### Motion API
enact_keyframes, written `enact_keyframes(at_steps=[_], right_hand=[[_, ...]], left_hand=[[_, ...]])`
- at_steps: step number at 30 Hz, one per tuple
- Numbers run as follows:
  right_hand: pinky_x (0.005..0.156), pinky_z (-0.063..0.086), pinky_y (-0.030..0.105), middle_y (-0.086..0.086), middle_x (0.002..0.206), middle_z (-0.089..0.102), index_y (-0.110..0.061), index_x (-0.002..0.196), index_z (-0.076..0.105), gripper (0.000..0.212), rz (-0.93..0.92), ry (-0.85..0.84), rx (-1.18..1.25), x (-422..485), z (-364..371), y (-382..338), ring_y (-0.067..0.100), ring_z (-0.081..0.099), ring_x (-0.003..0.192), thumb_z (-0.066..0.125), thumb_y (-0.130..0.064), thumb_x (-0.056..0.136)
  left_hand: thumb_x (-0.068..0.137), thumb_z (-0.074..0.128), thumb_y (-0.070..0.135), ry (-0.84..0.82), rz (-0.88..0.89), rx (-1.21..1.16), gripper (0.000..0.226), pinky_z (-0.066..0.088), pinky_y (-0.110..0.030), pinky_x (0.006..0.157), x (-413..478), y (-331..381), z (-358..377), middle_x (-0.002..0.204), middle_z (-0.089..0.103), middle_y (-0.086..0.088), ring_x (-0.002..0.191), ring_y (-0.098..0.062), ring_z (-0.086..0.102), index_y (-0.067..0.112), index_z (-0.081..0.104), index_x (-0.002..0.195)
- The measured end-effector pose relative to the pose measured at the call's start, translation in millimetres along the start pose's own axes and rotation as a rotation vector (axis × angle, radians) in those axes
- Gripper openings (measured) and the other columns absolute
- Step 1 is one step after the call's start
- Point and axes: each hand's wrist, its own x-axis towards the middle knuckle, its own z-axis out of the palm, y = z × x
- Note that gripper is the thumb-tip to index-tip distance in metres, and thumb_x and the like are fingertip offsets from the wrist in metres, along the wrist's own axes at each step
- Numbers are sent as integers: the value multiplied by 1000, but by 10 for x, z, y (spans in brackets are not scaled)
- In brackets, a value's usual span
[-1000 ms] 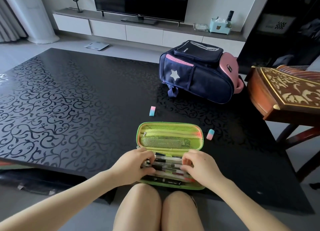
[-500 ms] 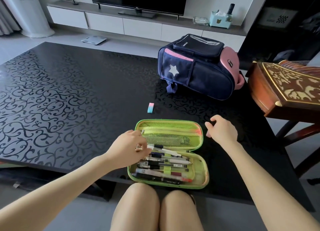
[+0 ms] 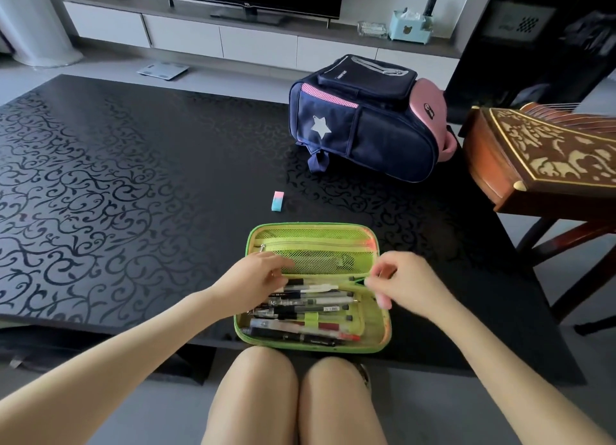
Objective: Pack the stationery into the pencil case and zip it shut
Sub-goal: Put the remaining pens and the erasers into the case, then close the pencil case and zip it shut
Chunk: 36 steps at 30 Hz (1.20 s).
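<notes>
The pencil case lies open at the near edge of the table, just in front of the person's knees. Its lid is folded back, showing a mesh pocket, and the base is filled with pens whose long axes run left to right.

1 eraser is loose on the table beyond the lid, apart from the case and a little left of its middle, with its long axis pointing away from the person. The left hand is the nearer of the 2 and would have to reach forward over the lid's left corner. That hand rests on the left ends of the pens with relaxed fingers and grips nothing visible.

The right hand sits at the right end of the hinge with its fingers curled. A pink bit shows beneath them, possibly a second eraser or only a fingertip, so I cannot tell whether it holds anything. It also covers that corner of the case, and the zip pull is not visible anywhere. A backpack lies further back.
</notes>
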Motion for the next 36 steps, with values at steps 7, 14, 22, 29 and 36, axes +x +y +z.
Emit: enact_keyframes(at_steps=[7,14,22,29,36], right_hand=[[70,47,28,-1,86,58,-17,85,58,16,-16,102,-275,-218,367,136,16,58,79,61,-33,87],[67,43,25,-5,89,54,-13,96,64,13,-102,267,-216,-7,286,1,13,53,77,54,-19,91],[71,50,33,0,91,66,-16,90,67,16,-154,300,-190,682,82,-469,20,61,83,51,-19,91],[70,49,30,-3,84,69,-18,89,67,15,-154,286,-145,873,64,-514,15,62,75,52,-21,91],[79,54,32,-6,86,66,-16,108,64,22,-98,231,103,737,93,-288,12,63,80,57,-27,90]], left_hand=[[89,59,18,-108,-2,14,16,31,-5,63,99,-5,-67,76,46,23,72,3,44,15,70,100],[88,60,17,-140,-33,18,20,36,-10,67,-17,-167,-137,79,50,18,72,-5,48,26,70,103],[85,54,13,293,-316,2,15,44,-26,67,612,-324,-443,81,65,0,76,-21,59,11,69,84],[84,60,25,228,-582,-16,22,38,-30,63,1413,-472,-189,81,54,-7,81,-30,55,3,56,85],[83,63,39,291,-395,-223,33,41,-27,56,1291,-185,-266,61,56,1,58,-15,51,8,63,70]])
